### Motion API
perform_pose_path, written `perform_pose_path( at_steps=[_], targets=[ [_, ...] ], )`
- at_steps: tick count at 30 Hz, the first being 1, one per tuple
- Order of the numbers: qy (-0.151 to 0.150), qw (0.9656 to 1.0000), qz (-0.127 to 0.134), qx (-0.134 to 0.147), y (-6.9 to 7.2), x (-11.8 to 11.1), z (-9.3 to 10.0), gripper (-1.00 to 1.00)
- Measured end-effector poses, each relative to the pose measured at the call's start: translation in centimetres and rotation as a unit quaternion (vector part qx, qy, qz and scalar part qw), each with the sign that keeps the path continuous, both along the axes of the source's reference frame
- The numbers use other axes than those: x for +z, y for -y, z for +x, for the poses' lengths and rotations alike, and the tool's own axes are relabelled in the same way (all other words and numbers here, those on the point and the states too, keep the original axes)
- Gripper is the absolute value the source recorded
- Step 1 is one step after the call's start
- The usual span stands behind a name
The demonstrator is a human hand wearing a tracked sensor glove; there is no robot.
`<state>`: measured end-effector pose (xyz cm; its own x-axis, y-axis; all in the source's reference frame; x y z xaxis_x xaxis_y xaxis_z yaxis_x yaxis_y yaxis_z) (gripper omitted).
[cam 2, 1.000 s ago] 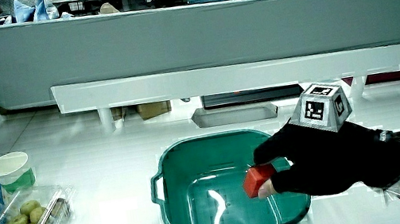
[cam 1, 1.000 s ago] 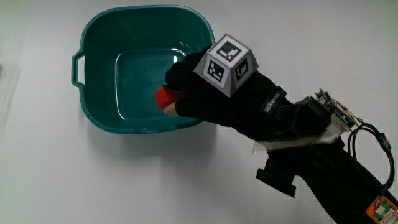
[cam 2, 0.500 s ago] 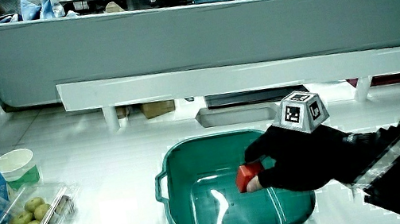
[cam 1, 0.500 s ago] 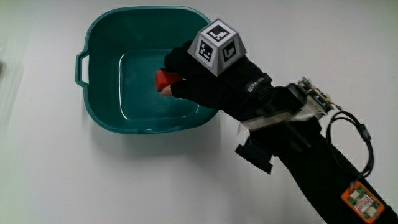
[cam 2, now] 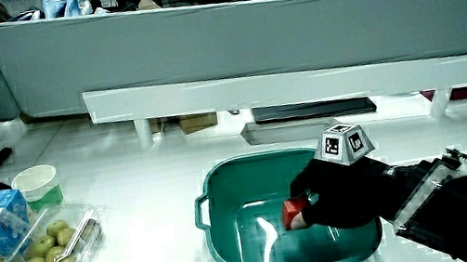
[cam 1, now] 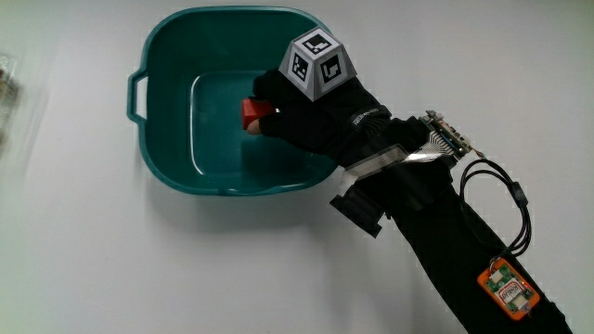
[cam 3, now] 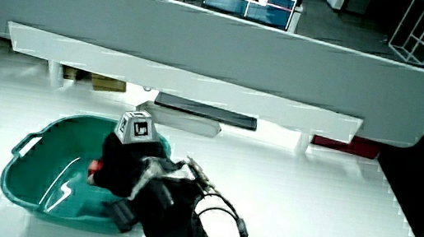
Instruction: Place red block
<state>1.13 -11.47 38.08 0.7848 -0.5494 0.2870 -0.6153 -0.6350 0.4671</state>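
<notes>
Teal plastic basin (cam 1: 167, 162): unmoved on the table. Black-gloved hand (cam 1: 311, 116): carried lower into the basin, entering over the three o'clock rim, fingers closed round the small red block (cam 1: 251, 113). Block held above the floor; release judged imminent.

Office or lab: low partition (cam 2: 292, 23), cluttered desks past it.

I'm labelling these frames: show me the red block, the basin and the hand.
red block (cam 1: 251, 114), main view, its exposed face beside the grip.
basin (cam 1: 232, 19), main view, bare rim.
hand (cam 1: 311, 116), main view, back of the glove below the cube.
</notes>
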Motion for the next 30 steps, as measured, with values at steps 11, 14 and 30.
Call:
perform_pose_path(
  at_steps=[11, 14, 30],
  targets=[
    [-0.033, 0.9992, -0.017, 0.011, 0.1, 2.3, 0.0, 0.0],
    [-0.045, 0.9986, -0.028, 0.006, -0.1, 3.1, -0.3, 0.0],
    [-0.055, 0.997, -0.054, 0.006, -0.3, 4.5, -0.7, -0.47]
  ],
)
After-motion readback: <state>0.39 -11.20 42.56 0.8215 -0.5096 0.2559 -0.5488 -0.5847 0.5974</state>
